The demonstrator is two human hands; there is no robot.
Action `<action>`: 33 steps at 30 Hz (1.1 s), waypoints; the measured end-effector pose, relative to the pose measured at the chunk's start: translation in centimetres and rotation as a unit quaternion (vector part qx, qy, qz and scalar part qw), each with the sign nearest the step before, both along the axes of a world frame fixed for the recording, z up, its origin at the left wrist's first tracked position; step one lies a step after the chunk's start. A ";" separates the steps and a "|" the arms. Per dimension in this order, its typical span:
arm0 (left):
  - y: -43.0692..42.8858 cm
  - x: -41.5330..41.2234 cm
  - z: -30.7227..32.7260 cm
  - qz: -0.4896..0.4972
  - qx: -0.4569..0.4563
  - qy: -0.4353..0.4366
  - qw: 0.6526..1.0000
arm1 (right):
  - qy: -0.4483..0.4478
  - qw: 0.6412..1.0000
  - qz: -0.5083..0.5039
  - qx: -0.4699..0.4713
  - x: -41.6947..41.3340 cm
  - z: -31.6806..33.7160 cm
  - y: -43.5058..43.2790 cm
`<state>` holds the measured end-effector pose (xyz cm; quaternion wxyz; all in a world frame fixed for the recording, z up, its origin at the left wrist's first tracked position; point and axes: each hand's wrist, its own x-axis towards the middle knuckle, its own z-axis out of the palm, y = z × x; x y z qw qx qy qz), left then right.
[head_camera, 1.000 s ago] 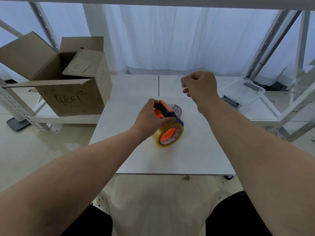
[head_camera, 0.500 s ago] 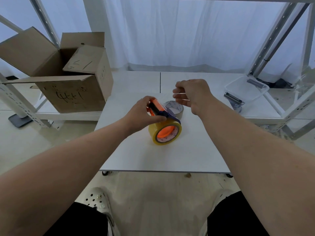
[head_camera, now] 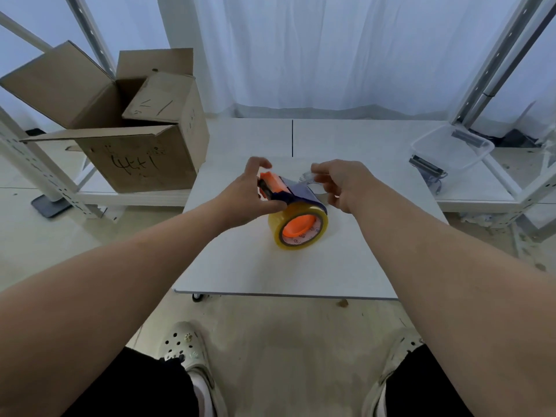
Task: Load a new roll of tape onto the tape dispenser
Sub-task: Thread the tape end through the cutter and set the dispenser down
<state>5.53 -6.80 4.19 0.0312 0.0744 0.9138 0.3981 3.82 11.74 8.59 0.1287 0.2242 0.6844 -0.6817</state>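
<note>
Head view: our left hand (head_camera: 249, 194) curls its fingers around the tape dispenser (head_camera: 284, 194) (yellow roll (head_camera: 298, 228) loaded); right hand (head_camera: 340, 183) fingers pinch the clear tape end (head_camera: 308, 176) above the tabletop (head_camera: 270, 272).

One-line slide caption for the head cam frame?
Left hand steadies the orange tape dispenser carrying a yellow roll while right hand pulls the tape end.

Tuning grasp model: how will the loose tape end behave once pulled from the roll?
Likely floppy: the tape end is a thin clear strip pinched by the right hand. Probably sticks to fingers. The yellow roll, on its rim on the table, might roll if the left hand lets go.
</note>
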 end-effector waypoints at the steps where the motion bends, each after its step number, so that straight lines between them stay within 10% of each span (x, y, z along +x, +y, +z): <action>1: -0.4 0.1 0.0 -0.019 -0.020 0.004 1.000 | -0.011 1.000 0.004 0.005 0.1 -0.2 -0.1; 11: -4.4 0.1 -0.1 -0.104 -0.161 -0.026 0.981 | -0.058 0.989 0.088 0.103 -0.6 -2.1 -3.9; 33: -4.7 -0.1 -0.5 -0.102 -0.070 -0.102 0.987 | -0.145 0.976 0.125 0.102 -1.1 -1.4 -3.4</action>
